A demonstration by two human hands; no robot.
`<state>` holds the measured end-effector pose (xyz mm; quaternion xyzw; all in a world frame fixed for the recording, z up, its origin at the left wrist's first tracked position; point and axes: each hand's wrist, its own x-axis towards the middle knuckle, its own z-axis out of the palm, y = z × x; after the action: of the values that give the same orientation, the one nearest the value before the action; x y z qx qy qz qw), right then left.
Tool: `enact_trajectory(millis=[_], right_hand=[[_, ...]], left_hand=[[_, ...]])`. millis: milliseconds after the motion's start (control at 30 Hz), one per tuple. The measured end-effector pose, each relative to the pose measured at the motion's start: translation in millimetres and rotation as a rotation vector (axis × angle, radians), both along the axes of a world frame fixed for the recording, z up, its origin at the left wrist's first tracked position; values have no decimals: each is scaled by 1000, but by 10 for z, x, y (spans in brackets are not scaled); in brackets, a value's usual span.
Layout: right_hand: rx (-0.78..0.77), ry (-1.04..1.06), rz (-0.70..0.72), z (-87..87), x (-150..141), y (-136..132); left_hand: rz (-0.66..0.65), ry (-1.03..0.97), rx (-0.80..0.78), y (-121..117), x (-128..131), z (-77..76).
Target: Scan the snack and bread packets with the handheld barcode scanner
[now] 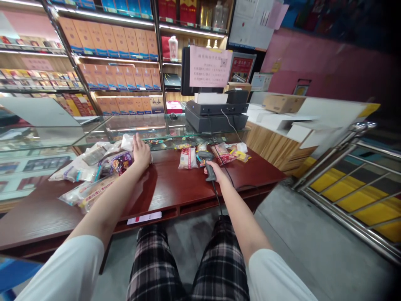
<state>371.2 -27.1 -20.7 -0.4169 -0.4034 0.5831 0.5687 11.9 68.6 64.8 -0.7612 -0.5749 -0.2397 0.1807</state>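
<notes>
- Handheld barcode scanner (209, 167): black, pistol-type, gripped in the right hand (216, 172), nose toward the far edge of the surface (169, 184); cord (216, 198) drops past the front edge.
- Crumpled white plastic bag (127, 142): at the open left hand (140, 153), near the far edge.

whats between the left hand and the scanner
In the head view, a white-and-red packet lies on the dark red counter between the left hand and the handheld barcode scanner.

Nothing readable, pink paper notice (211, 66), print too small
</notes>
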Motion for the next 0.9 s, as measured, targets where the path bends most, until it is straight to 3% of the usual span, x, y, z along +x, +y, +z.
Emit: enact_trajectory(millis=[100,200,267,333,433,600,767,900], right_hand=[[-11,-2,17,-5,6,-1],[-11,19,11,12,-8,-5],[-13,34,-15,31,-21,-16],[-13,34,-39,55,-32,-35],[-27,13,-62,100,-48,-83],[0,-6,-126,160,-99,-167],[35,-47,-132,183,-144,-201],[47,-63,-104,202,-149,-225]], left_hand=[[-97,80,-23,-103,288,-66],[-177,85,-171,-221,671,-185],[-157,56,-267,-267,946,-295],[-53,-115,-586,-274,1187,-406],[16,-174,-675,-231,1403,-535],[24,-337,-643,-162,1342,-673],[-201,-596,-560,-198,1130,-813],[-329,-913,-381,-175,1016,-852]])
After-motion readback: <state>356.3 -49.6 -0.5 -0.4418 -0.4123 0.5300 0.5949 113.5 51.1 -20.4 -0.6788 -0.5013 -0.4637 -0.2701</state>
